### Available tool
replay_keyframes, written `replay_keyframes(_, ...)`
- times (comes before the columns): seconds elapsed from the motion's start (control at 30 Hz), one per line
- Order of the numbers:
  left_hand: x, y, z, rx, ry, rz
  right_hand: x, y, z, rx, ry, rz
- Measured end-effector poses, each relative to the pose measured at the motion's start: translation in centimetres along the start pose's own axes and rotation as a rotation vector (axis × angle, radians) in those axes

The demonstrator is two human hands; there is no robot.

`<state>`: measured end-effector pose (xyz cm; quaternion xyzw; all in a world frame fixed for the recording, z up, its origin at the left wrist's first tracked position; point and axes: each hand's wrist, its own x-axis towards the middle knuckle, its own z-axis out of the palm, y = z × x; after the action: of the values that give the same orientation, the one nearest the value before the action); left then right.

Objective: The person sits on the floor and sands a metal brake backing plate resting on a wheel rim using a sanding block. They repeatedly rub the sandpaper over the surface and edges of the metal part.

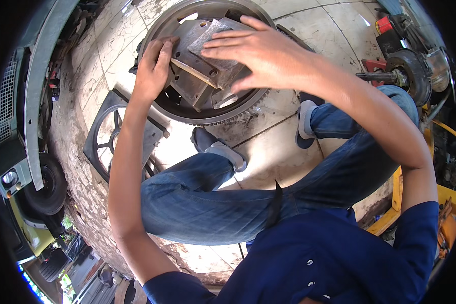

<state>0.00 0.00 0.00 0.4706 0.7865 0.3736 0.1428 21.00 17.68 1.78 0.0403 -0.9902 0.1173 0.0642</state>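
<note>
A large round metal flywheel point(159, 104) with a toothed rim lies on the tiles ahead of me. On it rest flat steel plates with drilled holes, stacked at angles. My left hand point(156, 68) is closed around the left edge of the upper metal plate point(196, 65), which looks slightly tilted. A grey, rough-looking sheet point(203, 40), perhaps sandpaper, lies on that plate. Over the sheet's right part is my right hand point(258, 53), its fingers stretched out and the thumb apart. Whether its palm presses on the sheet is hidden.
A black square fan frame point(101, 129) lies on the floor left of the flywheel. Past it are a vehicle's tyre point(48, 185) and a long metal beam point(33, 101). Machine parts with a shaft point(382, 76) stand at right, near a yellow metal frame point(390, 207).
</note>
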Motion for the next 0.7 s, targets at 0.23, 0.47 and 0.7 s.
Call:
replay_keyframes(0.23, 0.6, -0.2, -1.3, 0.065, -0.014, 0.001, 0.4, -1.3, -0.1, -0.063, 0.060, -0.015)
replay_keyframes(0.47, 0.2, -0.5, -0.9, 0.034, -0.037, -0.004, -0.1, -1.6, 0.1, -0.052, 0.050, -0.040)
replay_keyframes(0.7, 0.2, -0.3, -0.1, 0.003, 0.033, 0.056, -0.1, -0.1, 0.1, -0.084, 0.084, -0.013)
